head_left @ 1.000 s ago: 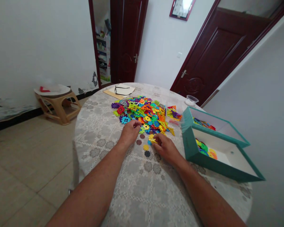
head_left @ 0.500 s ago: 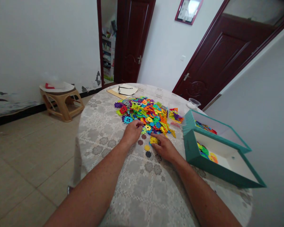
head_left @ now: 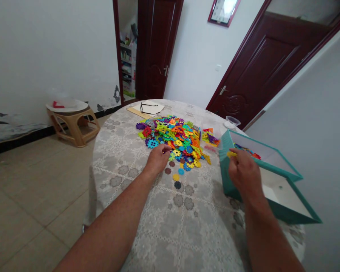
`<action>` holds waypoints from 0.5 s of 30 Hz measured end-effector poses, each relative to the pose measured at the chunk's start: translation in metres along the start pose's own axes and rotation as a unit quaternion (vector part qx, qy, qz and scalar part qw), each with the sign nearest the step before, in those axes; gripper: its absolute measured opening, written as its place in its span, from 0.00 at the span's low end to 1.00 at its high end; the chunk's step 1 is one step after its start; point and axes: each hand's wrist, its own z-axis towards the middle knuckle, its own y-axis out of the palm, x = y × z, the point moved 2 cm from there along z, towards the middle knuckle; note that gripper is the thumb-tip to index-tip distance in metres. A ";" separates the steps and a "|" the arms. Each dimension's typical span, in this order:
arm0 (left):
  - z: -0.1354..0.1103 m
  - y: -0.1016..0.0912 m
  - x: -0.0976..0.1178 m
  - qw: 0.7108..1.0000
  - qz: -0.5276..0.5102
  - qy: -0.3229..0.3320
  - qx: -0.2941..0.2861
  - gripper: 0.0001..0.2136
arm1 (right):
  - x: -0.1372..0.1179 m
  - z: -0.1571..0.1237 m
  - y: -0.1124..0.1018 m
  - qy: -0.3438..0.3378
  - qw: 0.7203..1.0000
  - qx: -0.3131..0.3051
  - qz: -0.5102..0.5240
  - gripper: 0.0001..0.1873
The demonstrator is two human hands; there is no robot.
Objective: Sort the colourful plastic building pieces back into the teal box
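A heap of colourful plastic gear pieces (head_left: 172, 132) lies on the round table. At its near edge rests my left hand (head_left: 158, 158), fingers curled together; whatever they hold, if anything, is hidden. My right hand (head_left: 243, 172) is over the left end of the green box (head_left: 274, 209), pinching a yellow gear piece (head_left: 231, 154). A few small gears lie in front of the heap: a blue one (head_left: 181, 171), a yellow one (head_left: 176, 177), a black one (head_left: 177, 185) and brown ones (head_left: 168, 171).
Beside the green box's near compartment, the far compartment (head_left: 283, 162) holds more coloured pieces. A clear tray with pieces (head_left: 211, 138) and a clear plastic bowl (head_left: 232, 121) stand behind. Glasses (head_left: 150, 108) lie on paper at the back left. A stool (head_left: 73, 126) stands beyond the table.
My right hand has lifted a yellow gear piece from the heap's near edge and moved right, over the green box. The left hand has stayed in place.
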 end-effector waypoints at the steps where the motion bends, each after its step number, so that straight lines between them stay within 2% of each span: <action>1: 0.001 0.000 0.000 1.000 0.011 0.003 -0.001 0.09 | 0.012 -0.001 -0.003 0.013 0.999 0.007 -0.050 0.19; 5: 0.002 0.000 -0.002 1.000 0.015 -0.013 -0.008 0.07 | 0.045 -0.011 -0.006 0.072 0.976 -0.037 -0.203 0.17; 8: -0.001 0.002 -0.003 0.998 -0.028 -0.048 -0.024 0.09 | 0.042 -0.013 -0.006 0.081 0.971 -0.021 -0.223 0.17; 11: -0.002 0.002 -0.002 0.998 -0.026 -0.048 -0.030 0.10 | 0.014 -0.009 -0.002 0.015 0.994 0.009 -0.107 0.17; 13: 0.000 0.001 -0.001 0.999 0.007 -0.026 -0.024 0.09 | -0.016 -0.011 0.007 -0.042 0.997 -0.047 0.032 0.14; 15: 0.002 -0.001 -0.001 0.999 0.040 -0.001 -0.016 0.09 | -0.050 -0.021 0.019 -0.067 0.973 -0.150 0.160 0.10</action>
